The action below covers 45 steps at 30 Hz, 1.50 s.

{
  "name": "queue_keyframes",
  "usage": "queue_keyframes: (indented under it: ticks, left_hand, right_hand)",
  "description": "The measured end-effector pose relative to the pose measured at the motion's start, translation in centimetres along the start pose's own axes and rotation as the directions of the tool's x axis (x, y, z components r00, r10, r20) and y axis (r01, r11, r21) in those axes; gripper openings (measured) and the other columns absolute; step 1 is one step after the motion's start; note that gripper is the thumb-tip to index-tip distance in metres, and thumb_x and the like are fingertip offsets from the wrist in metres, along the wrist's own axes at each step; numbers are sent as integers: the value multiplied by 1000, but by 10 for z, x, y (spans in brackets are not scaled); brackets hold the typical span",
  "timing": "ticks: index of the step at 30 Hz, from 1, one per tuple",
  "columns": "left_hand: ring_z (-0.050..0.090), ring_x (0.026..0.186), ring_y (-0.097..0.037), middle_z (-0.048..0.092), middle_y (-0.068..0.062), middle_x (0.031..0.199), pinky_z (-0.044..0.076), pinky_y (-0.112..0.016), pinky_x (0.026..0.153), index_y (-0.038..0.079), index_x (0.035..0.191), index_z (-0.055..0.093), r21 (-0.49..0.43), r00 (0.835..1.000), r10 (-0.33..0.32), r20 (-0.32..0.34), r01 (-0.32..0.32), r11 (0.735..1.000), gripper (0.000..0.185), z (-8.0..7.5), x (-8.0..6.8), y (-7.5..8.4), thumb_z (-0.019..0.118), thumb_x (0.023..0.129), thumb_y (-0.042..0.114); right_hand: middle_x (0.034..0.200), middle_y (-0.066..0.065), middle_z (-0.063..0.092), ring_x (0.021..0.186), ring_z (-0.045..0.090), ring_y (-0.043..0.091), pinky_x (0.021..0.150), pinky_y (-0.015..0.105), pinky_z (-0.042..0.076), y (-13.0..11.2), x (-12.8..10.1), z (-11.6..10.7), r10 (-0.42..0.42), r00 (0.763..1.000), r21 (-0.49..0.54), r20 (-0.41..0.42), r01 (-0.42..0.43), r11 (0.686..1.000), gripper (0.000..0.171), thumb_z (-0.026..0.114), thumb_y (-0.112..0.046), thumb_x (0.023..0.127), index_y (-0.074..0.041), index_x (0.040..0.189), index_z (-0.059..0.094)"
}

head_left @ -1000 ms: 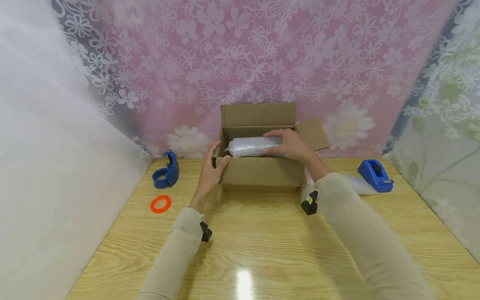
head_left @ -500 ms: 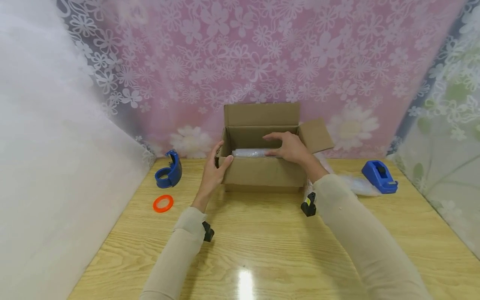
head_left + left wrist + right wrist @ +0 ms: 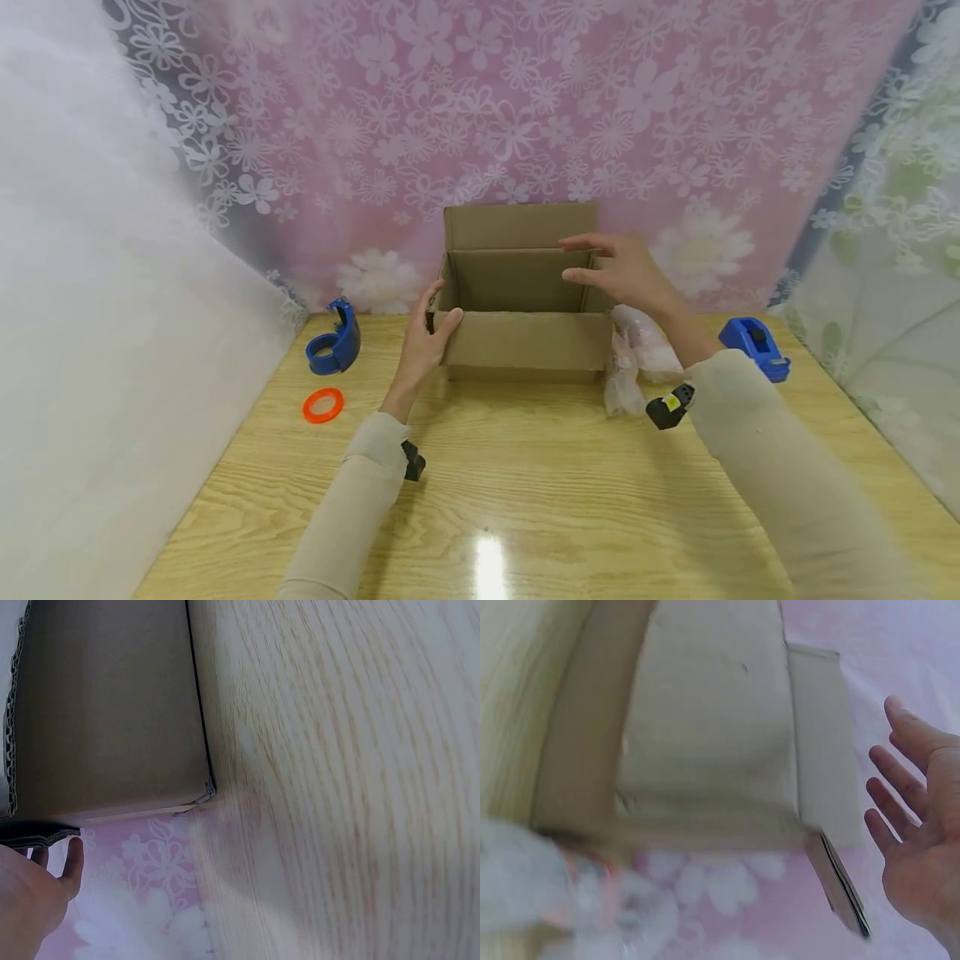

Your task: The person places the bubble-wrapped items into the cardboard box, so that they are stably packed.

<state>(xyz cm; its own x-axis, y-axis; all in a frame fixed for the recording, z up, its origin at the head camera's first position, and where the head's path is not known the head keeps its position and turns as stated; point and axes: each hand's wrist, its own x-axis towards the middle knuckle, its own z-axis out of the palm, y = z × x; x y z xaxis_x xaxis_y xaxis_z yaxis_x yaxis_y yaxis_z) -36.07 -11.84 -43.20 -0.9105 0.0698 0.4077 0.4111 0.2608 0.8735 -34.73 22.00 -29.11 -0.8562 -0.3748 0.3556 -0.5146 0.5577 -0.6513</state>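
- One open cardboard box point(image 3: 525, 333) stands at the table's point(image 3: 525, 483) far edge; crumpled plastic wrap point(image 3: 637, 350) lies just right of it
- Two blue tape dispensers point(image 3: 333, 340) point(image 3: 753, 348); one orange ring point(image 3: 323, 405)
- Left hand point(image 3: 423, 337) grips the box's left corner; right hand point(image 3: 626, 271) hovers above the right flap, fingers spread, holding nothing

To the left of your grip on the carton, a blue tape dispenser point(image 3: 333, 339) stands near the table's back edge, and an orange tape ring point(image 3: 323, 406) lies flat just in front of it. To the right, crumpled bubble wrap point(image 3: 636, 356) sits close by, with a second blue tape dispenser point(image 3: 754, 348) farther out. All rest on the wooden table point(image 3: 525, 492), backed by a pink floral curtain point(image 3: 480, 108).
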Motion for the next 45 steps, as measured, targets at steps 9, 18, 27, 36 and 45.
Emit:
queue_keyframes:
  ticks: [9, 18, 27, 36, 45]
  left_hand:
    - [21, 156, -29, 26, 5, 168, 22, -65, 121, 37, 162, 34, 15, 1000, 0, 7, -1, 1000, 71, -1, -1, 2, 63, 100, 57]
    - [22, 156, -29, 27, 5, 168, 21, -65, 121, 35, 162, 34, 15, 1000, 5, -2, -5, 1000, 71, 0, -1, 3, 63, 100, 56]
    - [25, 155, -27, 29, 6, 167, 24, -62, 121, 35, 161, 36, 17, 1000, 3, -8, -3, 1000, 69, 1, -1, 3, 63, 101, 55]
    - [25, 155, -26, 28, 7, 167, 25, -61, 121, 37, 161, 36, 11, 1000, -15, -7, 15, 1000, 68, 2, -1, 4, 63, 101, 54]
    - [25, 155, -26, 28, 6, 167, 25, -61, 121, 34, 162, 36, 11, 1000, -11, -5, 11, 1000, 69, 1, 0, 3, 63, 102, 53]
  right_hand:
    - [154, 9, 54, 142, 44, 36, 114, 57, 36, 18, -37, -59, 93, 992, 30, -87, -91, 995, 55, 74, -33, 99, -22, 150, 57]
    - [162, 19, 38, 144, 35, 47, 111, 68, 34, 72, -77, -89, 268, 959, 5, -93, -269, 963, 67, 64, -39, 104, -15, 162, 39]
    - [163, 28, 31, 145, 29, 53, 109, 72, 32, 137, -117, -87, 386, 921, -53, 42, -384, 922, 80, 64, -43, 104, -8, 165, 26]
    - [162, 32, 28, 144, 26, 59, 106, 74, 34, 174, -146, -80, 386, 907, -74, 168, -379, 922, 82, 68, -34, 103, -4, 165, 23]
    - [164, 38, 13, 145, 11, 66, 101, 79, 31, 192, -161, -67, 405, 874, -80, 270, -399, 914, 88, 73, -29, 99, -2, 165, 22]
